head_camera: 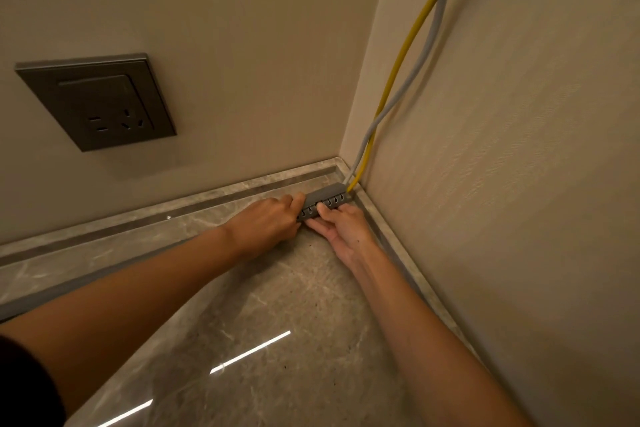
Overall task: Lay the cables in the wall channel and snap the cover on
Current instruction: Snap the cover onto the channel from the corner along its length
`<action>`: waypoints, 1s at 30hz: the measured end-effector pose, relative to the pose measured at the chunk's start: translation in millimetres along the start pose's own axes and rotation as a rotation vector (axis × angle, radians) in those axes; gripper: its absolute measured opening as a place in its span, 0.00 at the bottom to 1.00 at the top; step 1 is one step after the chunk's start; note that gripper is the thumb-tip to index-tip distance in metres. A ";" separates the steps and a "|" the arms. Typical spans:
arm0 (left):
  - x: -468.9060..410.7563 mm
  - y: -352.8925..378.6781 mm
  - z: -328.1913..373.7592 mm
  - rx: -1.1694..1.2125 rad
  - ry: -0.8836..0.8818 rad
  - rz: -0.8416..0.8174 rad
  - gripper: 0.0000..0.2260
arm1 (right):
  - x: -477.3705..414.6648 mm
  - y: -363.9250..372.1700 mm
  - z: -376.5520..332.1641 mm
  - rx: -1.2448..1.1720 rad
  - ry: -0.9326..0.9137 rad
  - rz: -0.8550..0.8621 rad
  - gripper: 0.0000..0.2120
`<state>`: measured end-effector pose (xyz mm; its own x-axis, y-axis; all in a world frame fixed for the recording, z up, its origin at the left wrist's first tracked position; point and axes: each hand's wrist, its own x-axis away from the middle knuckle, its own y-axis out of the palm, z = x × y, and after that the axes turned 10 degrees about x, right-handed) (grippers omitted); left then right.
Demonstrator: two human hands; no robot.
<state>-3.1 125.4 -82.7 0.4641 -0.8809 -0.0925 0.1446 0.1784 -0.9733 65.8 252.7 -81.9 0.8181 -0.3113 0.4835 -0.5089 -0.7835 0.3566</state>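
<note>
A short grey slotted cable channel lies on the stone floor against the baseboard, close to the room corner. A yellow cable and a grey cable hang down the right wall and enter the channel's right end. My left hand grips the channel's left end, fingers curled over its top. My right hand holds its front side, thumb pressed on the slotted face. Whether a cover sits on the channel, I cannot tell.
A dark grey wall socket is set in the left wall above the stone baseboard. The textured right wall meets it at the corner. Glossy marble floor spreads below my arms.
</note>
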 end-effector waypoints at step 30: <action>-11.3 -44.2 -20.0 0.893 -0.490 -0.238 0.11 | 1.9 15.5 5.0 0.160 -0.057 0.082 0.19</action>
<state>-32.2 118.7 -42.8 0.6135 -0.6971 0.3712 0.7793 0.4581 -0.4276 60.8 237.3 -79.4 0.7920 -0.4036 0.4580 -0.5288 -0.8285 0.1844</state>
